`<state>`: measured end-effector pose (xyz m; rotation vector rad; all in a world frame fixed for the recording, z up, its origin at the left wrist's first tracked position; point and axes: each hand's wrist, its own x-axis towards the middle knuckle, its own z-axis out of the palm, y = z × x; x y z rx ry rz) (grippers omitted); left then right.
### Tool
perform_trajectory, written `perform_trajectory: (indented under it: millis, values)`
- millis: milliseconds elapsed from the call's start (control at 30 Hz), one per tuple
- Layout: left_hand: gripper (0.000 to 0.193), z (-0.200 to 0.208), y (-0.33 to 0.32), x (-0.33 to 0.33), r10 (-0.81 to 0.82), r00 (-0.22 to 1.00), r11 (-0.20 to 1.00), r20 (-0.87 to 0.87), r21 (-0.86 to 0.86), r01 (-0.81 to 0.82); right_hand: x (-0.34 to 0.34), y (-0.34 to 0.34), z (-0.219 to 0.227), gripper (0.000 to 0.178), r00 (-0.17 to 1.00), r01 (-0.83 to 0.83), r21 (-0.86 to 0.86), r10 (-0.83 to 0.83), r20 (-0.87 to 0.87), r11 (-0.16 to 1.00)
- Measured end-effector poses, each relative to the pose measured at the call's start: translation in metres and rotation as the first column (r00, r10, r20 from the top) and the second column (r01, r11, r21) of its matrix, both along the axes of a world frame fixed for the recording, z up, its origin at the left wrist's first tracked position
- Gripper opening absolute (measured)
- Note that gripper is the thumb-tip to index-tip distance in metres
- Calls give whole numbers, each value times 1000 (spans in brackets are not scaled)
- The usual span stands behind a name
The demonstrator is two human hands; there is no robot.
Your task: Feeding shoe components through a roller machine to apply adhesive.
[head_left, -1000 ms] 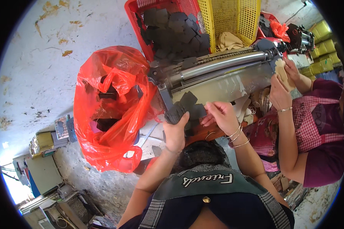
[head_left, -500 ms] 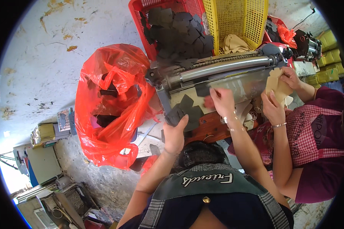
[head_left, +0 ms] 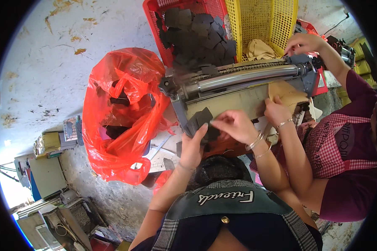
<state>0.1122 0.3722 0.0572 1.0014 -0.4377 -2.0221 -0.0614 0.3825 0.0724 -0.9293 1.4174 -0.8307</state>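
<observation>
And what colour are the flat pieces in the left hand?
Dark grey: the flat pieces in the left hand show best in the head view.

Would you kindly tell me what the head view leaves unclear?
In the head view:
flat black sheet pieces: partly hidden by the left hand;
glossy red plastic bag: most contents hidden by its folds;
yellow plastic lattice basket: top cut off by the upper edge.

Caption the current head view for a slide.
Left hand holds dark pieces, right hand beside them, at a roller machine near a red bag.
</observation>
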Motion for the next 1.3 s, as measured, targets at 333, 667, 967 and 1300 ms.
perform_trajectory:
  millis: [333,667,967,1300]
  values:
    - [28,6,-3,0,-12,995,986,104,-162,28,1,20,-6,19,993,94,-85,-87,82,992]
    - [29,5,-3,0,28,999,1000,39,-6,-28,4,28,-5,24,946,306,2,-305,107,952]
    - [32,2,-4,-7,81,971,986,226,-158,-45,-7,-5,1,25,986,165,-88,-168,-23,982]
    - [27,-12,2,4,29,980,992,195,-129,-4,-9,21,-16,26,955,207,88,-220,199,974]
